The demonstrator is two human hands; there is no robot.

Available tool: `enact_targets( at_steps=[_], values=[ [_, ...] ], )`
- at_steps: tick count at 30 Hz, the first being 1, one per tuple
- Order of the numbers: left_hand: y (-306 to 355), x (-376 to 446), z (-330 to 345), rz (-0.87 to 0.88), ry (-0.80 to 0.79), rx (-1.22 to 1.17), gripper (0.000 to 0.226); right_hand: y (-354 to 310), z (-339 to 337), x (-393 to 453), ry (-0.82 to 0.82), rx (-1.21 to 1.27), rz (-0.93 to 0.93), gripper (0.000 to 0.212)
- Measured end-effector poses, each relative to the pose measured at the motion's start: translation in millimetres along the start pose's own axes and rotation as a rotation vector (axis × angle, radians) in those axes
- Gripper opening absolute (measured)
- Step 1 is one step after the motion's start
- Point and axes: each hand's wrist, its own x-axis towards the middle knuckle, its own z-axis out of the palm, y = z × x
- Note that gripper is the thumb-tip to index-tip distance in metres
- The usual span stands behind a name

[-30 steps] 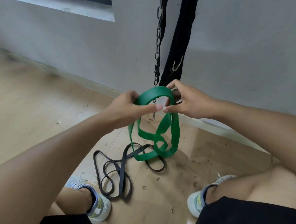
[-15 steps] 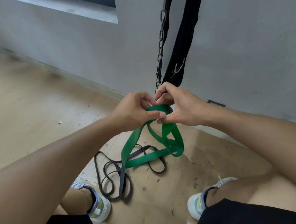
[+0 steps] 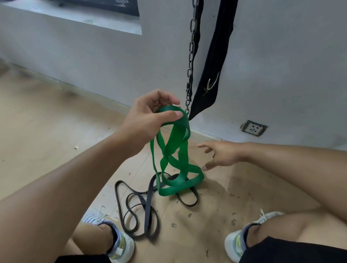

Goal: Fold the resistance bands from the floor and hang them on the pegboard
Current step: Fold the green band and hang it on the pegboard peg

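A wide green resistance band (image 3: 175,158) hangs in twisted loops from my left hand (image 3: 151,115), which grips its top between thumb and curled fingers. The band's lower loops rest on the wooden floor. My right hand (image 3: 221,153) is lower and to the right of the band, fingers spread, holding nothing and apart from the band. Thin black resistance bands (image 3: 140,209) lie tangled on the floor under and left of the green one. No pegboard is in view.
A metal chain (image 3: 192,48) and a black strap (image 3: 215,66) hang down the grey wall behind the band. A wall socket (image 3: 254,128) sits low on the right. My two shoes (image 3: 114,238) (image 3: 243,235) flank the bands; debris is scattered on the floor.
My right hand has let go of the green band and dropped down to the right. My left hand has lifted the band's top, so its loops now hang longer.
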Motion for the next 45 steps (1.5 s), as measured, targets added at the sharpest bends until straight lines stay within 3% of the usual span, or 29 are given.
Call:
enact_targets(
  at_steps=[5,10,13,15,19,24,28,34,36,40,45],
  values=[
    [3.0,-1.1,-3.9,0.013,-0.011,-0.033,0.02,-12.6,2.8,10.8,0.071,0.18,-0.064,0.087],
    [1.5,2.6,-7.9,-0.011,0.024,-0.119,0.018,-14.6,8.5,18.7,0.113,0.288,-0.093,0.04],
    [2.9,5.9,-9.4,0.003,0.145,-0.176,0.019,-5.4,15.5,22.9,0.109,0.353,-0.006,0.033],
    [1.8,7.8,-10.4,0.026,0.266,-0.143,0.018,-0.9,17.3,22.5,0.034,0.394,0.048,0.033],
    [-10.7,17.0,-19.1,0.013,0.475,0.185,0.017,5.7,6.3,14.4,-0.142,0.535,0.059,0.027],
    [-26.1,35.7,-50.8,-0.177,0.64,0.167,0.018,23.9,-20.0,-4.8,-0.253,0.622,-0.007,0.023],
    [-35.2,42.4,-75.0,-0.26,0.713,0.159,0.019,38.1,-24.0,-15.1,-0.314,0.465,0.004,0.019],
    [-40.7,40.4,-76.4,-0.288,0.693,0.183,0.021,51.1,-32.5,-18.2,-0.121,0.539,0.049,0.04],
    [-39.2,38.8,-75.7,-0.295,0.695,0.189,0.021,59.4,-34.4,-17.5,0.013,0.378,0.085,0.031],
    [-36.4,36.3,-75.3,-0.316,0.645,0.183,0.024,74.5,-36.3,-15.5,0.183,-0.029,0.106,0.038],
    [-31.2,35.6,-65.4,-0.308,0.552,0.205,0.023,84.4,-38.1,-10.1,0.336,-0.159,0.165,0.035]
  ],
)
